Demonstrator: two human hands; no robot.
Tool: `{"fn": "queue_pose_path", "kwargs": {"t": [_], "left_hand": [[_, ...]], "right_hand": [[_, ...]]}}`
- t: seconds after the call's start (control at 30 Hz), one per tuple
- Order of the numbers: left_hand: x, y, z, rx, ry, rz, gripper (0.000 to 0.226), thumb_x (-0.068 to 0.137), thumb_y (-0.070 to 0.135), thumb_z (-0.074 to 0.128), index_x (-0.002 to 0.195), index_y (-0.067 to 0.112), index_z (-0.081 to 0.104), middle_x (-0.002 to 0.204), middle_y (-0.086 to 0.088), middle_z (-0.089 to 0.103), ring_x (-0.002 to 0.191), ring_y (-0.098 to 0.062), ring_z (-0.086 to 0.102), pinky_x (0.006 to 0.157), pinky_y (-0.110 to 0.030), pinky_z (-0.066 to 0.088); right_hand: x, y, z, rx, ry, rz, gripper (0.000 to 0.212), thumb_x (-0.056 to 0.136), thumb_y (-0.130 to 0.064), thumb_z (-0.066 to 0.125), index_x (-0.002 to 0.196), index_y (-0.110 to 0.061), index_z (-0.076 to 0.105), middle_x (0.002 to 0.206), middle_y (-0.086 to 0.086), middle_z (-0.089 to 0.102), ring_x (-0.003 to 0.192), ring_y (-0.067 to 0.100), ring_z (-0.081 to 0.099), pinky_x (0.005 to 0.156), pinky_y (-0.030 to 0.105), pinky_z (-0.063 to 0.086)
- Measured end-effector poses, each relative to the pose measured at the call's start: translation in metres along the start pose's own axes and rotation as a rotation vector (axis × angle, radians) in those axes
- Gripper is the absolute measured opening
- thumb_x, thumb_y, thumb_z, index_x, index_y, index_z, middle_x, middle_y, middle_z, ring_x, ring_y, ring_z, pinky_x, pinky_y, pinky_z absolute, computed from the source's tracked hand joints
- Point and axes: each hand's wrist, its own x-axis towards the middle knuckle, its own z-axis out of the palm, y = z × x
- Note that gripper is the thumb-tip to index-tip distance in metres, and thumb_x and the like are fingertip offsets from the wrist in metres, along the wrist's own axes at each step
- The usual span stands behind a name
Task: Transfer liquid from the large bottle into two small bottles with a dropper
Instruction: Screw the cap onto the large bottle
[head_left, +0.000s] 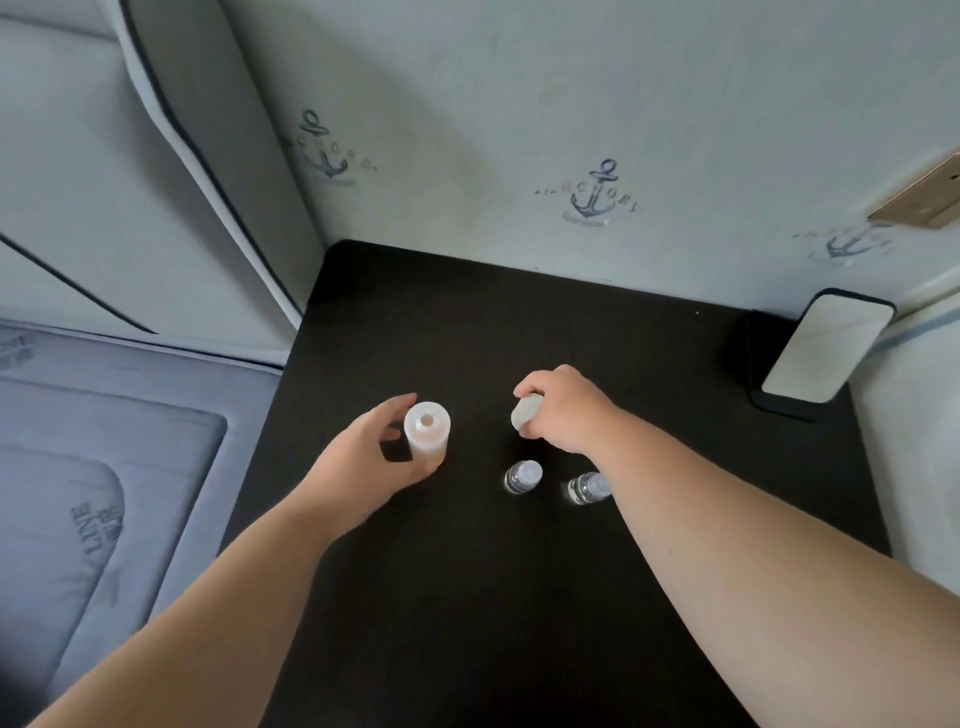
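Opening stage, no liquid moved by the look of it. Large bottle (427, 430) stands upright on the black worktop (467, 597), mouth open and uncapped. Left hand (379, 457) wraps its lower body, thumb on one side, fingers on the other: a steadying grip on the large bottle.

Right hand (563, 410) sits just right of it, well clear of the bottle mouth, fingers curled round a white cap (525, 411). Looks like the large bottle's cap, judging by size. Held low, near the worktop.

Two small bottles: one (522, 476) near centre, the other (587, 487) just beside it to the right, partly tucked under the right forearm. Both upright, both seem capped; fill level can't be read.

No dropper visible anywhere. Could be hidden by an arm, can't tell.

Next, my read: put the cap down out of the way, uncap the small bottles, then find the dropper. Watch the right forearm, it hangs close over the right small bottle and could tip it.

Phone (826, 345) lies at the far right corner, irrelevant.
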Motion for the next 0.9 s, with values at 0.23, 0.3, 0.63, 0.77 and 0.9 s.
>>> {"fn": "queue_pose_path", "kwargs": {"t": [0.23, 0.3, 0.63, 0.77, 0.9], "left_hand": [[0.007, 0.004, 0.012, -0.049, 0.009, 0.009, 0.042, 0.079, 0.049, 0.080, 0.114, 0.057, 0.057, 0.099, 0.031, 0.065, 0.095, 0.003, 0.062, 0.081, -0.022, 0.049], [0.007, 0.005, 0.015, -0.045, 0.029, -0.003, 0.041, 0.080, 0.048, 0.079, 0.115, 0.051, 0.059, 0.097, 0.027, 0.067, 0.095, -0.002, 0.063, 0.082, -0.024, 0.049], [-0.019, 0.046, 0.015, -0.048, 0.127, 0.066, 0.020, 0.085, 0.048, 0.069, 0.094, 0.039, 0.054, 0.090, 0.013, 0.065, 0.081, -0.004, 0.063, 0.072, -0.030, 0.052], [-0.033, 0.066, 0.014, 0.009, 0.141, 0.135, 0.018, 0.085, 0.053, 0.065, 0.090, 0.044, 0.050, 0.080, 0.014, 0.058, 0.070, -0.006, 0.058, 0.062, -0.028, 0.042], [-0.041, 0.080, 0.016, 0.058, 0.125, 0.167, 0.022, 0.082, 0.058, 0.063, 0.099, 0.055, 0.050, 0.094, 0.027, 0.056, 0.079, -0.002, 0.059, 0.063, -0.026, 0.043]], "right_hand": [[0.007, -0.003, 0.012, -0.177, 0.045, -0.009, 0.039, 0.094, -0.016, 0.066, 0.130, -0.028, 0.057, 0.129, 0.003, 0.047, 0.106, 0.026, 0.056, 0.079, 0.032, 0.047], [0.005, 0.000, 0.008, -0.101, 0.082, -0.028, 0.038, 0.096, -0.019, 0.063, 0.132, -0.028, 0.055, 0.128, 0.001, 0.050, 0.106, 0.024, 0.056, 0.081, 0.031, 0.047], [-0.053, 0.018, -0.031, 0.602, 0.182, -0.211, 0.026, 0.097, -0.026, 0.061, 0.121, -0.038, 0.060, 0.116, -0.015, 0.061, 0.092, 0.009, 0.066, 0.072, 0.019, 0.049], [-0.081, 0.021, -0.044, 0.753, 0.181, -0.345, 0.025, 0.102, -0.020, 0.057, 0.123, -0.033, 0.063, 0.110, -0.011, 0.066, 0.082, -0.004, 0.067, 0.066, 0.012, 0.050], [-0.097, 0.021, -0.053, 0.697, 0.156, -0.461, 0.030, 0.100, -0.020, 0.059, 0.126, -0.035, 0.062, 0.115, -0.009, 0.069, 0.096, 0.004, 0.069, 0.076, 0.020, 0.052]]}}
